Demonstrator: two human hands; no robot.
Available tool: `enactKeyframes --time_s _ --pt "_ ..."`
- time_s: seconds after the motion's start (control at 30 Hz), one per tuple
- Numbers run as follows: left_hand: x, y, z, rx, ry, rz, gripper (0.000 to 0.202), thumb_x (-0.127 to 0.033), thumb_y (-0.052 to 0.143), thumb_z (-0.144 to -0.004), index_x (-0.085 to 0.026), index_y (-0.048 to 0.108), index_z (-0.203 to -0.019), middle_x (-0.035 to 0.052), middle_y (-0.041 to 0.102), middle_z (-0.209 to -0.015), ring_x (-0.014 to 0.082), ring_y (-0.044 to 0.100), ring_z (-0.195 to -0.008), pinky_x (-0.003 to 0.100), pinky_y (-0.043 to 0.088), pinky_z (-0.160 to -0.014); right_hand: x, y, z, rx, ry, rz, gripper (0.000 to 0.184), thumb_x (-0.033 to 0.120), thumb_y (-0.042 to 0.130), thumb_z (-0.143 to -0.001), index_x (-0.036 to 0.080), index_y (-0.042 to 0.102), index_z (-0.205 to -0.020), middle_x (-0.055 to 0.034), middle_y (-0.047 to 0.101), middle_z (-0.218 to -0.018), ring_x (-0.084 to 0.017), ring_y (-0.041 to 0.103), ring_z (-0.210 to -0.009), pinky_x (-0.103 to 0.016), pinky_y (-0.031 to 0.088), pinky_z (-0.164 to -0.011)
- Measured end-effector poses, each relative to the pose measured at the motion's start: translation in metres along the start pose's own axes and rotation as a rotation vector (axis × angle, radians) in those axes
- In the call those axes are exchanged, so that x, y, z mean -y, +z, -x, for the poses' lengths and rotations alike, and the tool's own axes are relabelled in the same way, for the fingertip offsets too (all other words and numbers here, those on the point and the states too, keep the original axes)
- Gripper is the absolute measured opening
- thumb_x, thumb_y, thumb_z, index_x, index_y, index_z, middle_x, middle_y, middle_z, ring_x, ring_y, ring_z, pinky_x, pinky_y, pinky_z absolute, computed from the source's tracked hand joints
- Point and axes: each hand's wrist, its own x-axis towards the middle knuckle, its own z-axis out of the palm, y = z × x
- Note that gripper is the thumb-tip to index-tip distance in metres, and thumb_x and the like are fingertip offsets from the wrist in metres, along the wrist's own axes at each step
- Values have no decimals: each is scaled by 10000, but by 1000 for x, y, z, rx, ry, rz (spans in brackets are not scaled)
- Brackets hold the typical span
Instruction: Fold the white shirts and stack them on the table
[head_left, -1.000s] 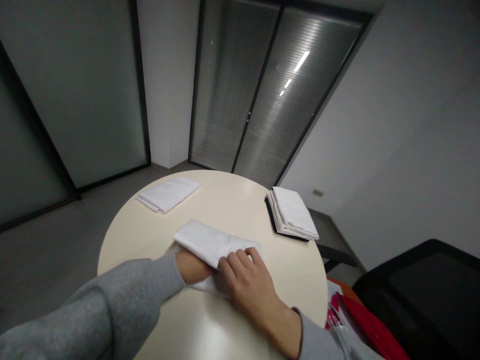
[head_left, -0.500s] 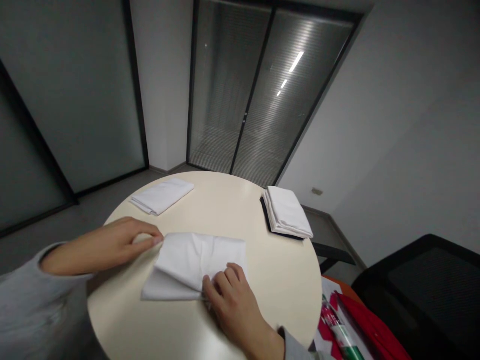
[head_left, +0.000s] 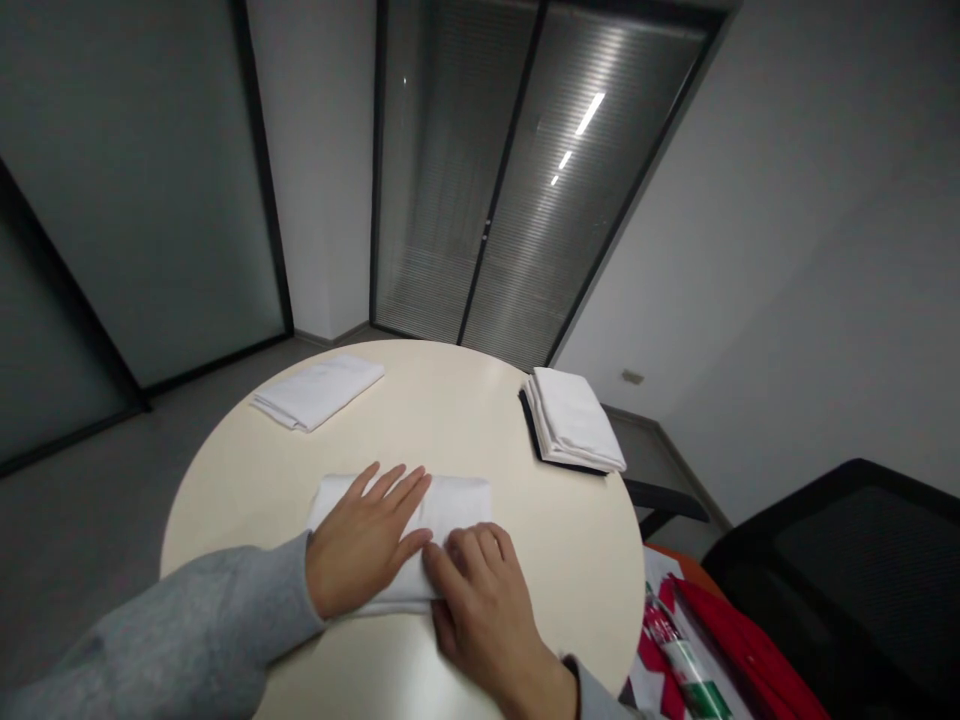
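Observation:
A folded white cloth (head_left: 459, 503) lies on the near half of the round table. Across its left and middle part my left hand (head_left: 365, 545) rests flat, palm down, fingers spread. My right hand (head_left: 486, 605) has its fingers curled at the cloth's near right edge, with the thumb close to the left hand's thumb; it appears to pinch the fabric there, though the fingertips are partly hidden. Much of the cloth's left side is covered by the left hand.
Another folded white cloth (head_left: 319, 392) lies at the table's far left. At the far right sits a stack of folded white cloths (head_left: 576, 420) with a dark piece beneath. Beside the cream table (head_left: 442, 410) are a black chair (head_left: 847, 580) and a red item (head_left: 742, 640).
My left hand has let go of the cloth's far left corner and moved right onto the cloth, lying flat. The raised left part now lies flatter. My right hand has shifted slightly right.

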Motion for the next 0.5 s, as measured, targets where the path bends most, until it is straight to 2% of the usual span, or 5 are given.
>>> enactKeyframes --time_s 0.1,0.17,0.27,0.4,0.5 --pt "2 0 8 -31 3 2 586 -488 431 -1067 -181 469 -1564 102 500 -1604 330 448 -1475 572 256 -1242 -15 -3 4 59 46 -30 723 144 635 -723 207 548 -1438 -133 530 -1507 -343 436 -1392 -576 293 -1211" --pt "3 -2 10 -8 28 14 641 -546 435 -1051 -193 437 -1586 99 478 -1620 327 421 -1494 565 226 -1257 -26 -3 9 119 35 -21 842 105 602 -692 193 476 -1520 -119 423 -1629 -341 335 -1505 -577 248 -1253" --pt "7 -3 13 73 85 47 811 -681 468 -989 -212 336 -1638 98 385 -1675 337 338 -1542 570 151 -1283 -38 -2 20 149 3 21 864 56 553 -694 125 441 -1548 -125 460 -1618 -324 363 -1513 -557 295 -1248" --pt "12 -4 19 187 112 81 1013 -839 449 -898 -208 251 -1666 112 261 -1720 389 190 -1588 623 59 -1283 -44 -4 34 67 -43 69 718 19 496 -778 108 513 -1490 -110 593 -1510 -303 513 -1412 -560 336 -1228" --pt "11 -6 21 220 108 89 1086 -905 416 -854 -195 266 -1661 127 257 -1718 402 154 -1593 636 19 -1280 -45 -8 39 -3 -89 97 605 13 463 -835 127 581 -1418 -88 674 -1414 -287 583 -1337 -553 352 -1217"
